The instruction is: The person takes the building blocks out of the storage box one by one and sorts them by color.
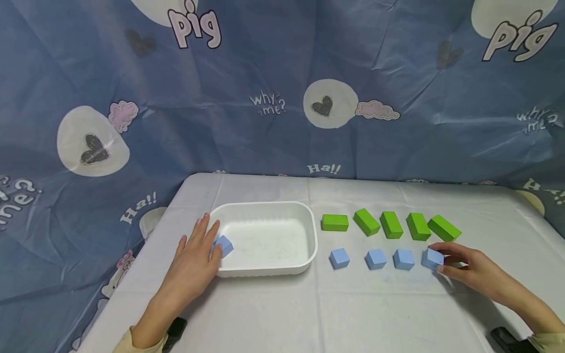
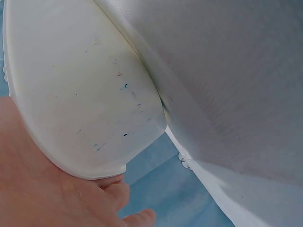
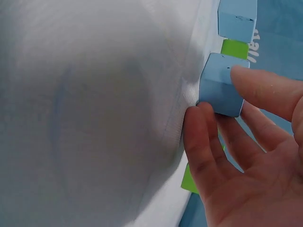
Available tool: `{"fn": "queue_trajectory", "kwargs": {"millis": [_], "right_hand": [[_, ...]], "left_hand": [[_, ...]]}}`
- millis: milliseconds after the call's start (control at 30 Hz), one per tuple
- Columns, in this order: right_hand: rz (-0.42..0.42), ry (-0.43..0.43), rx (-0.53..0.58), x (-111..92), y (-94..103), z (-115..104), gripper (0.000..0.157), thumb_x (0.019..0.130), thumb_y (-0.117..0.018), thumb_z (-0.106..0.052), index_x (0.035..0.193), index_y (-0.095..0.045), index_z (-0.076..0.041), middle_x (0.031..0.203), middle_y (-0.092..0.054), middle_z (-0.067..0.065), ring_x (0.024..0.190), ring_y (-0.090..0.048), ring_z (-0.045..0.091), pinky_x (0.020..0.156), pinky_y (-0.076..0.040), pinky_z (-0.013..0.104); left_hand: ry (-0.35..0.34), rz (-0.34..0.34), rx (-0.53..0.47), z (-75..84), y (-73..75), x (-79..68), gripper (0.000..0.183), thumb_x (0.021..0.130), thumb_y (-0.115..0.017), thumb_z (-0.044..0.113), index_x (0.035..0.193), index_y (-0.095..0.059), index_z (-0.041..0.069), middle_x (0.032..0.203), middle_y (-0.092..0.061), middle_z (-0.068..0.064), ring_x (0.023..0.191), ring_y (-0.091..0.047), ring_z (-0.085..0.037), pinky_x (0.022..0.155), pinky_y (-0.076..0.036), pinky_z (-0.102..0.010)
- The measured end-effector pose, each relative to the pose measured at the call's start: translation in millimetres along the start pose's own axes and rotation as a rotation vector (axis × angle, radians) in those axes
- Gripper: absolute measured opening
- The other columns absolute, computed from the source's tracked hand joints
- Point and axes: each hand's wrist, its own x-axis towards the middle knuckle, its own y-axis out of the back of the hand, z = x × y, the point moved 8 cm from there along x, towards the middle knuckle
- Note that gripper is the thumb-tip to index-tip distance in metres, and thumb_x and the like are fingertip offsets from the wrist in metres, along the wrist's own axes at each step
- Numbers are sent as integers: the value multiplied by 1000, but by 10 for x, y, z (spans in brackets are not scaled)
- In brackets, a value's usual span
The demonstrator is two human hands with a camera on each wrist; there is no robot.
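Observation:
My left hand (image 1: 194, 260) lies along the left end of a white plastic tray (image 1: 265, 270), its fingers extended over the rim. Beside its thumb, a blue cube (image 1: 224, 246) sits inside the tray, partly covered by the hand. In the left wrist view the tray's outer wall (image 2: 85, 104) fills the middle, with the hand (image 2: 57, 189) up against it. Over on the right, my right hand (image 1: 472, 267) pinches the rightmost blue cube (image 1: 432, 258) of a row between thumb and fingers. The right wrist view has this cube (image 3: 220, 87) between the thumb and fingertips.
Several blue cubes (image 1: 375, 259) stand in a row right of the tray. Behind them runs a row of green rectangular blocks (image 1: 391, 225), set at differing angles. A white cloth covers the table (image 1: 265, 314), and a blue printed curtain (image 1: 265, 137) hangs behind its far edge.

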Motion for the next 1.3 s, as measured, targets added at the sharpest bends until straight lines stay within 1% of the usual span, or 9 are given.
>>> {"fn": "queue_trajectory", "kwargs": {"millis": [67, 200, 300, 433, 500, 800, 933, 1067, 1300], "right_hand": [[5, -15, -6, 0, -4, 9, 42, 89, -71, -4, 127, -56, 8, 114, -56, -21, 90, -58, -5, 65, -51, 21], [11, -23, -21, 1, -11, 1, 42, 89, -71, -4, 127, -56, 9, 115, -59, -6, 89, -58, -6, 65, -52, 22], [36, -14, -38, -10, 16, -22, 44, 88, -72, -4, 128, -56, 7, 118, -59, -8, 89, -59, -5, 66, -52, 21], [62, -1, -26, -37, 74, -71, 43, 89, -70, -3, 130, -56, 4, 120, -56, -22, 90, -63, 1, 68, -52, 22], [76, 0, -18, -48, 101, -100, 41, 91, -69, -4, 130, -57, 1, 120, -57, -22, 90, -63, 4, 68, -52, 23], [261, 34, -19, -42, 195, -320, 36, 92, -69, -4, 127, -62, -6, 117, -65, -8, 96, -61, -1, 73, -49, 12], [310, 38, 27, -8, 192, -433, 33, 93, -67, -6, 126, -62, -5, 116, -66, -1, 97, -61, -1, 72, -50, 13], [318, 52, 78, 51, 149, -538, 31, 94, -66, -4, 125, -63, -6, 114, -67, 3, 94, -63, 3, 70, -52, 17], [234, 78, 81, 176, 49, -690, 33, 95, -65, -8, 128, -63, -7, 120, -65, -1, 100, -63, 2, 74, -52, 18]], "left_hand": [[1, -3, 3, -2, -2, -3, 54, 103, -40, 25, 151, -36, 0, 161, -17, -20, 148, -13, -38, 110, -13, -66], [1, -2, 2, -5, 2, -2, 54, 103, -40, 26, 151, -36, 0, 161, -17, -20, 148, -12, -37, 109, -13, -67], [-1, -1, 2, -9, 7, 3, 54, 104, -39, 26, 151, -36, 0, 161, -16, -20, 148, -12, -37, 109, -13, -67], [5, -7, 3, -16, 13, 1, 54, 104, -39, 27, 152, -35, 1, 161, -16, -19, 148, -11, -37, 110, -12, -66], [7, -7, 2, -20, 18, -3, 54, 104, -39, 27, 151, -35, 1, 161, -16, -19, 148, -11, -36, 110, -12, -66], [-2, 10, -6, -18, 31, -15, 53, 103, -41, 25, 150, -37, 0, 161, -17, -21, 148, -12, -38, 109, -13, -68], [0, 8, -9, -14, 30, -20, 54, 103, -41, 25, 151, -36, 0, 161, -17, -21, 148, -12, -38, 109, -13, -68], [2, 8, -12, -7, 32, -19, 54, 103, -42, 24, 151, -36, 0, 161, -17, -21, 148, -12, -38, 109, -12, -67], [0, 11, -8, 2, 14, -6, 54, 103, -42, 24, 150, -37, 0, 160, -18, -21, 147, -13, -38, 109, -13, -68]]}}
